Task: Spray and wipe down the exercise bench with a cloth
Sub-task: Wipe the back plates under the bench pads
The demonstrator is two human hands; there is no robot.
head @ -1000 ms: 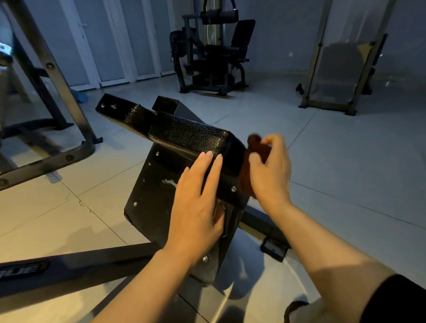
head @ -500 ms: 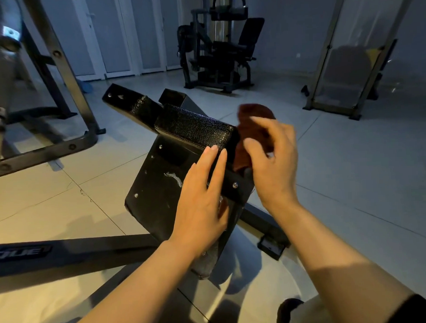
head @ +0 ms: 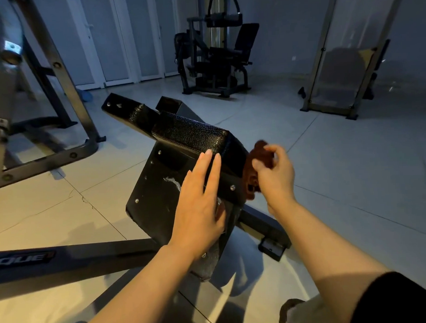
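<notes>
Reddish-brown cloth [head: 254, 174] being gripped in the curled right hand [head: 275, 176] beside the black padded exercise bench [head: 191, 135]; left hand [head: 199, 205] lying flat, fingers straight, against its side.

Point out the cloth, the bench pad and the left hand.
cloth [head: 250, 181]: head view, brown fold below the right hand's fingers.
bench pad [head: 191, 135]: head view, textured black top face.
left hand [head: 199, 200]: head view, back of the hand, flat against the pad's side.

The left hand [head: 199, 205] is lying flat at centre frame, fingers straight. The right hand [head: 274, 173] is curling its fingers, gripping, right of centre.
</notes>
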